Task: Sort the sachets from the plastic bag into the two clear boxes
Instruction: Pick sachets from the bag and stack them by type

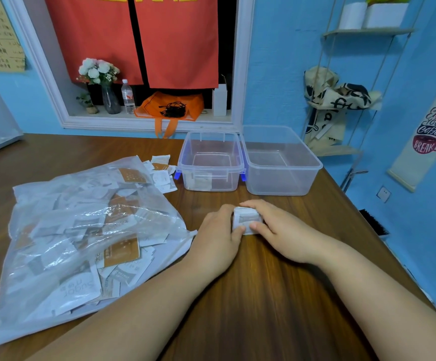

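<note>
Small stack of white sachets [247, 219] sits on the table [264, 303], right of centre, a little nearer the far edge than the near one. We see it held from both sides.

Left hand [217, 238]: fingers curled against the stack's left side, thumb tip on its near corner. Right hand [277, 230]: fingers bent over the far edge of the stack, thumb pressed on its near edge. Both hands pinch the same stack, and both forearms reach in from the near edge. We cannot count the sachets in it.

Just beyond the hands, toward the far right corner, two boxes stand side by side and touching. The left clear box [210, 162] has blue latches at its ends, and we make out at least one white sachet lying at its near wall. The right clear box [280, 165] is the bigger one; we see nothing lying in it.

Plastic bag [81, 243] lies flat over the left half of the table, its lower corner reaching the near edge, packed with white and orange sachets. Its right edge ends just beside the left wrist. A few loose sachets [162, 173] lie between the bag's far corner and the left clear box.

Past the far edge: a window ledge with a vase of white flowers [99, 82], a water bottle [127, 96] and an orange bag [171, 106]
</note>
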`<action>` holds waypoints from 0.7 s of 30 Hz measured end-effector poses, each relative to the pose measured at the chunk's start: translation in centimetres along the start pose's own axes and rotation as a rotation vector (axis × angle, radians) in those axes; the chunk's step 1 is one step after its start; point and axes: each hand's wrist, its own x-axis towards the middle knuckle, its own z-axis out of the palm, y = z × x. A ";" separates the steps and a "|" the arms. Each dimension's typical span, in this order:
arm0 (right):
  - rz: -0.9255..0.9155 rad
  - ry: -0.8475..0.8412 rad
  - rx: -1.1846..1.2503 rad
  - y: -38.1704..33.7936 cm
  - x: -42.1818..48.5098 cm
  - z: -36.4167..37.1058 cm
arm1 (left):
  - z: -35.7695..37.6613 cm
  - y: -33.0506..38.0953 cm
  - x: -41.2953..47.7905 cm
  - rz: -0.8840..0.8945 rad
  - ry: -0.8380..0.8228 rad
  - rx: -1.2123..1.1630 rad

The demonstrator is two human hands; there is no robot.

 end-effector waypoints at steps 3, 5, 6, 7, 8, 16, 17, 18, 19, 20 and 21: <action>0.013 0.031 0.049 -0.1 -0.1 -0.4 | -0.5 0.3 -0.2 -0.016 -0.013 -0.038; 0.006 0.029 0.083 -0.3 -0.2 -1.1 | -1.2 0.8 -0.4 -0.008 -0.029 -0.063; -0.007 0.024 0.112 -0.5 -0.2 -1.5 | -1.7 1.2 -0.5 -0.002 -0.036 -0.071; -0.025 0.018 0.145 -0.9 -0.3 -2.1 | -2.2 1.6 -0.6 0.002 -0.045 -0.077; -0.043 0.009 0.181 -1.3 -0.2 -2.7 | -2.9 2.0 -0.7 0.006 -0.051 -0.082; -0.199 -0.044 0.272 -4.7 4.7 -7.3 | -9.9 3.5 2.0 0.069 0.042 0.058; -0.212 -0.038 0.269 -4.9 5.7 -7.5 | -10.4 3.1 2.7 0.061 0.061 0.051; -0.218 -0.033 0.271 -5.1 6.8 -7.6 | -10.7 2.6 3.4 0.053 0.080 0.025; -0.215 -0.029 0.279 -5.1 7.9 -7.7 | -11.0 2.0 4.0 0.044 0.102 -0.019; -0.201 -0.023 0.300 -5.1 9.0 -7.8 | -11.1 1.3 4.6 0.035 0.132 -0.064; -0.184 -0.013 0.336 -5.0 10.2 -7.8 | -11.1 0.5 5.2 0.020 0.158 -0.094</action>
